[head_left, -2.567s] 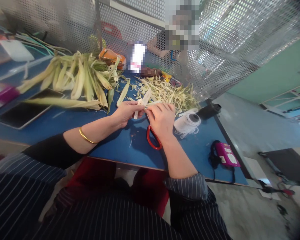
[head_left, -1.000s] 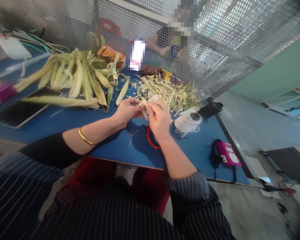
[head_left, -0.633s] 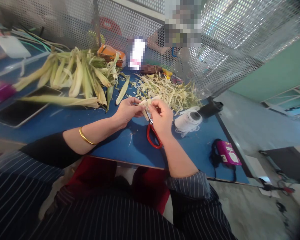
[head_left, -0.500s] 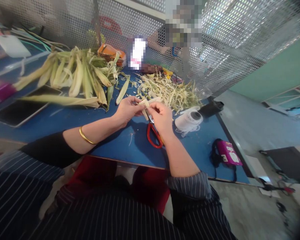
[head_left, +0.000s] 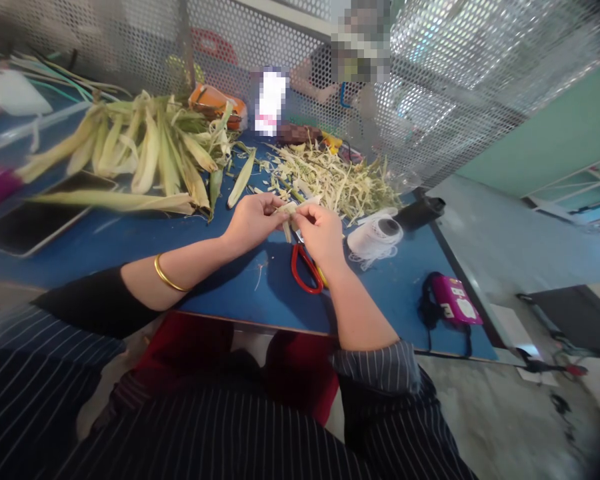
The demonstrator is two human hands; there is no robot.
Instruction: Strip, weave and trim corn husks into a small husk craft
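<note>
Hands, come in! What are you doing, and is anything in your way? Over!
Left hand and right hand: pinching pale strip together. Scissors: close by, partly hidden by right hand. White spool: beside right hand.

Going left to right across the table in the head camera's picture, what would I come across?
Long corn husk lying in front → left hand → right hand → spool of white thread → purple pack.

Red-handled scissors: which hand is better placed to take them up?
Right, probably. The right hand partly covers the scissors in this view, while the left hand is farther away. Both pinch the pale strip, so the right would likely need to let go first.
</note>
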